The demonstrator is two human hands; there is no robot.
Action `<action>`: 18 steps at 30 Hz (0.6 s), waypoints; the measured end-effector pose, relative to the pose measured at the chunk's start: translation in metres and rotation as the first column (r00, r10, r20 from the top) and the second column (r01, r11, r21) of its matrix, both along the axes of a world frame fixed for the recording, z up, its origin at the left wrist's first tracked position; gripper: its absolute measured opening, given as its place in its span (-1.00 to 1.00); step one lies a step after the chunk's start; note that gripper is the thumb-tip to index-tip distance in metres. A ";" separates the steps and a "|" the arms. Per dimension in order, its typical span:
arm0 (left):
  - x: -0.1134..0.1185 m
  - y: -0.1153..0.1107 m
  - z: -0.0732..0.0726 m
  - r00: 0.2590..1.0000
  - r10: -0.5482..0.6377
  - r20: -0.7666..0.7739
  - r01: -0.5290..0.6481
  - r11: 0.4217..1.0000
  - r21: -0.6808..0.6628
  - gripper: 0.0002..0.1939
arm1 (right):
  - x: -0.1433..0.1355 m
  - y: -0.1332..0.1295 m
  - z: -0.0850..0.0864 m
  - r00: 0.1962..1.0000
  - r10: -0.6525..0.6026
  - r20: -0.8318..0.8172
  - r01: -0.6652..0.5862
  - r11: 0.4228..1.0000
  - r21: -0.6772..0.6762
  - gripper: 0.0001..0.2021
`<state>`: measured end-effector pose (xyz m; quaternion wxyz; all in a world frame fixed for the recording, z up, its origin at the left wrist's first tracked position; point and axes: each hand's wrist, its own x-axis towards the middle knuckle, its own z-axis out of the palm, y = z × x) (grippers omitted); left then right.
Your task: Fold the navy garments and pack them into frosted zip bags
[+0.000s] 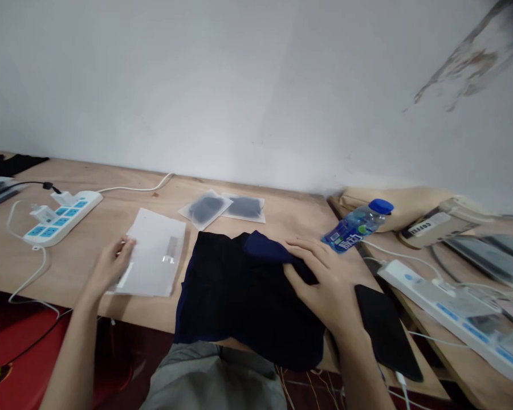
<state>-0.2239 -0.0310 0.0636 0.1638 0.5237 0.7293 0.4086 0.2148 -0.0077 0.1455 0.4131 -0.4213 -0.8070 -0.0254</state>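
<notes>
A whitish translucent plastic bag (pixel 154 242) with a small printed label lies near the table's front edge. My left hand (pixel 112 263) grips its left side between thumb and bent fingers. To the right, a black cloth with navy edges (pixel 235 296) is spread out and hangs over the front edge toward my lap. My right hand (pixel 325 279) rests on the cloth's right part, its thumb and fingers closed about a turned-over navy flap. What is under the fingertips is partly hidden. Behind the cloth lie two translucent packets, one at left (pixel 207 208) and one at right (pixel 244 208), with dark contents.
At left stands a white power strip (pixel 64 216) with plugs and cables. To the right are a blue-capped bottle (pixel 359 225) lying tilted, a black phone (pixel 387 333) on a cable, another power strip (pixel 448 316) and a beige container (pixel 447 222). A wall (pixel 239 85) closes the back.
</notes>
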 end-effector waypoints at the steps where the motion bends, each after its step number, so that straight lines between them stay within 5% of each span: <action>1: -0.015 0.001 -0.001 1.000 -0.020 -0.018 0.019 0.999 -0.025 -0.59 | 0.001 -0.001 -0.001 1.000 -0.022 -0.019 0.022 1.000 -0.017 -0.83; 5: -0.065 0.008 -0.008 0.979 -0.085 -0.183 0.055 0.985 -0.167 -0.61 | -0.003 -0.003 -0.014 0.991 -0.087 -0.105 0.069 0.984 -0.166 -0.88; 9: -0.071 0.007 -0.018 0.881 0.078 -0.467 -0.159 0.978 -0.136 -0.55 | -0.014 -0.008 -0.033 0.981 -0.135 -0.140 0.078 0.933 -0.351 -0.90; 12: -0.030 -0.001 -0.017 0.828 0.143 -0.542 -0.158 0.987 0.019 -0.53 | -0.023 -0.013 -0.041 0.971 -0.184 -0.154 0.117 0.924 -0.364 -0.91; 16: 0.064 -0.017 -0.003 0.935 -0.104 -0.339 0.109 0.994 -0.003 -0.62 | -0.036 -0.020 -0.049 0.949 -0.291 -0.118 0.253 0.931 -0.262 -0.87; 18: 0.108 -0.026 0.002 0.949 -0.183 -0.255 0.191 0.982 0.007 -0.65 | -0.039 -0.025 -0.053 0.980 -0.197 -0.013 0.188 0.954 -0.235 -0.76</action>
